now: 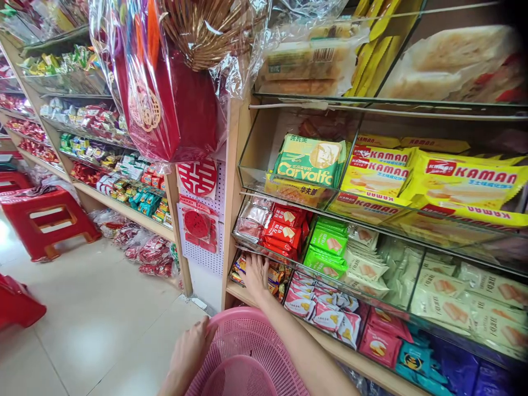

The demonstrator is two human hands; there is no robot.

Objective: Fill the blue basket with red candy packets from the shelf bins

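My left hand (192, 349) is closed round the left rim of a pink perforated basket (251, 341) at the bottom centre. Beyond the basket, my right hand (256, 275) reaches into a low shelf compartment of small orange-and-dark wrapped snacks (277, 279). Its fingers point down among the packets; the fingertips are partly hidden, and whether they hold a packet cannot be made out. Red packets (284, 228) lie in the compartment just above. Pink-and-white packets (315, 308) fill the compartment to the right of the hand.
Glass-fronted shelves hold green packets (329, 247), yellow wafer packs (375, 173) and a green pack (309, 159). A plastic-wrapped red bag (171, 104) hangs at upper left. Red stools (51, 217) stand on the tiled floor, near bagged goods (152, 256) under the left shelves.
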